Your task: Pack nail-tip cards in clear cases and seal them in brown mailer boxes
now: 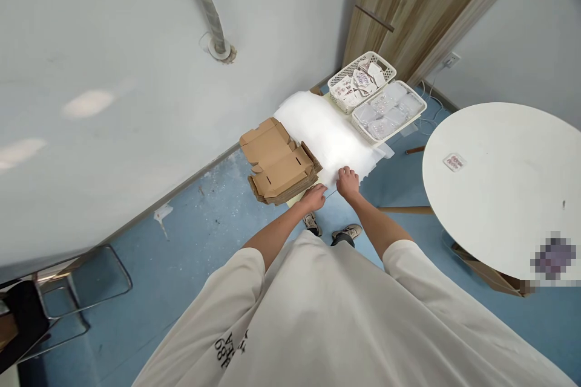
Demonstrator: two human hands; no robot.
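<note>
a: where are the hands?
b: mid-view, near each other but apart. the left grip (314,196) is by the near right corner of the flattened brown boxes (282,173); the right grip (348,182) is at the near edge of the white sheets (315,122).
a: closed on anything?
b: the right fingers curl down at that edge, but i cannot tell whether they pinch it. the left ones are bent too, and i cannot tell what, if anything, is between them.
a: how do the sheets lie?
b: in a broad layer, with the boxes stacked beside them on the left and 2 white baskets past the far end. 1 basket (338,101) holds printed cards, the other (363,132) clear packets.
a: and off to the right?
b: a round white tabletop (503,199), with a small printed square (454,162) on it.
</note>
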